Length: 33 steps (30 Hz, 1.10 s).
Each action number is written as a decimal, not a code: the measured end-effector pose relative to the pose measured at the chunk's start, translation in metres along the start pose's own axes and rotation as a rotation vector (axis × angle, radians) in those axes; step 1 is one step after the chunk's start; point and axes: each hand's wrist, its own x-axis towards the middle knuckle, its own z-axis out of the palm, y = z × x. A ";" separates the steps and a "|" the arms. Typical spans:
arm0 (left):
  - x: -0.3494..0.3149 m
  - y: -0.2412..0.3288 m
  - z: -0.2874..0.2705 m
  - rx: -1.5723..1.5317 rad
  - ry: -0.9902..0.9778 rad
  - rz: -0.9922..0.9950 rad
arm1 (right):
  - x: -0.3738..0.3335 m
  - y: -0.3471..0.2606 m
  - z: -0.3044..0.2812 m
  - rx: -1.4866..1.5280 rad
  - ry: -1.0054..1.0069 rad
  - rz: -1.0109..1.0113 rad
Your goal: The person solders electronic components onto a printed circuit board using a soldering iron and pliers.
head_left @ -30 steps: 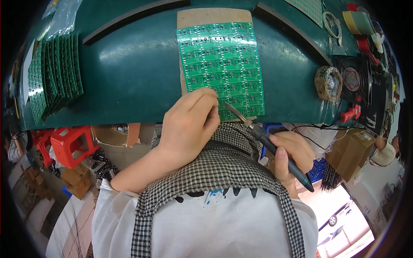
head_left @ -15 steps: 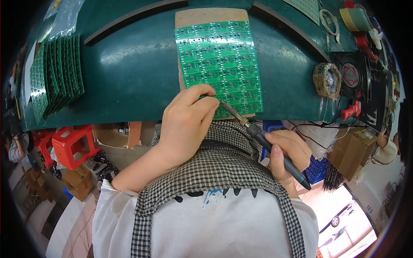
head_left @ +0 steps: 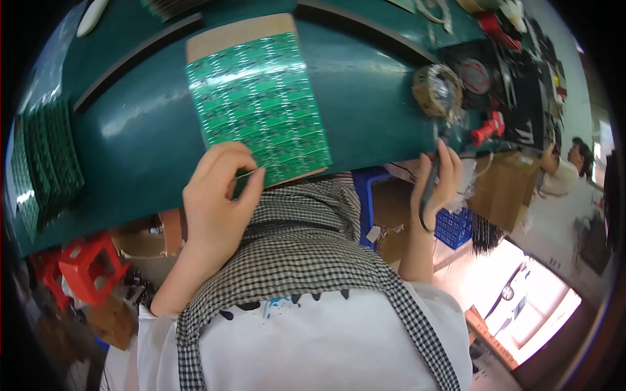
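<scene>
My left hand (head_left: 218,195) is closed, pinching a thin solder wire (head_left: 246,174) between thumb and forefinger. It hovers at the near left corner of a green panel of circuit boards (head_left: 261,111). Under the panel lies a tan backing board (head_left: 241,38), its bare strip showing at the far end. My right hand (head_left: 446,179) grips the dark handle of a soldering iron (head_left: 428,195), away from the panel. The iron points toward a round tub (head_left: 422,98) filled with shiny metallic material; its tip is blurred, so contact is unclear.
Upright green boards (head_left: 49,163) stand at the left. Two dark bars (head_left: 140,62) (head_left: 365,34) flank the panel. Right of the tub are a black fan (head_left: 473,75) and a red tool (head_left: 489,129). Red stools (head_left: 91,267), a cardboard box (head_left: 505,186) and another person (head_left: 564,169) are beyond the table.
My right hand has swung the soldering iron off the panel toward the tub. The left hand has drawn slightly back with the wire. The whole view has shifted, moving the table leftward.
</scene>
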 end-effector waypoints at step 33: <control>0.002 -0.007 -0.001 0.062 0.006 0.166 | 0.012 -0.109 -0.020 0.797 -0.311 -0.194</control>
